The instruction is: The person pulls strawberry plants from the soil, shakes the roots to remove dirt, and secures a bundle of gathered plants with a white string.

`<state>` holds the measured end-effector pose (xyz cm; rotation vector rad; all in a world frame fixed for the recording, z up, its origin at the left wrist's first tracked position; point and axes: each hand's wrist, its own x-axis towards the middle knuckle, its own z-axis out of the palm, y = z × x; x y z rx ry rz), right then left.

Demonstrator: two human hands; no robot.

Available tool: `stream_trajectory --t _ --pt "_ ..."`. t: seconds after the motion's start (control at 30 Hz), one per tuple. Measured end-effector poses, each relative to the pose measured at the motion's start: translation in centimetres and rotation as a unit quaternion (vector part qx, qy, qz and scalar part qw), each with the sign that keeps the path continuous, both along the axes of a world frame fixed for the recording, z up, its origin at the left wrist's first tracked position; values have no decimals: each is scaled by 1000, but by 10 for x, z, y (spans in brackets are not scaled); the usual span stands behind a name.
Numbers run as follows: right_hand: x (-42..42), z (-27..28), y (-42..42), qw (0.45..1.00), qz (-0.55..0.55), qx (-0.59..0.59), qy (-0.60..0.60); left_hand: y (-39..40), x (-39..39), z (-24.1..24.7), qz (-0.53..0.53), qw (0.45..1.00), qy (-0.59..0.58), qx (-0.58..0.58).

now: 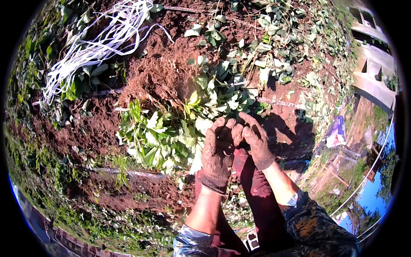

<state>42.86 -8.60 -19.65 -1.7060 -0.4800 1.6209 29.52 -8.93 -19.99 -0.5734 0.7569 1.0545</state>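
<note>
My left hand (219, 154) and my right hand (257, 141) wear soil-caked work gloves and are raised above my knees. Their fingers are half curled and apart, the fingertips close together, and I see nothing held. Just beyond and to the left lies a pile of uprooted leafy plants. Its brown fibrous roots (163, 75) point away from me, and its green lobed leaves (157, 138) lie nearer to me. A tangle of white flat plastic strips (102, 41) rests on the ground at upper left.
Reddish-brown soil (96, 131) surrounds the pile. More cut foliage (279, 29) covers the upper right. Pale concrete blocks (374, 62) line the right side. A purple-and-white bag (336, 131) lies at right near wooden sticks (337, 175). My legs (257, 189) are directly below my hands.
</note>
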Motion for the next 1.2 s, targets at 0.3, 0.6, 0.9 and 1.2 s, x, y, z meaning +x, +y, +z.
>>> stream_trajectory --t 0.3,0.6,0.9,1.2 --pt "27 -61 -60 929 183 -3 -323 -37 43 -19 -16 988 -106 -109" --pt "29 -61 -61 845 273 105 -448 -69 18 -23 -55 986 -139 -69" --pt "15 -29 -40 986 114 -116 -29 -94 -10 -5 6 990 -135 -42" --pt "-18 7 -29 909 359 28 -212 -98 -27 -39 -214 970 101 43"
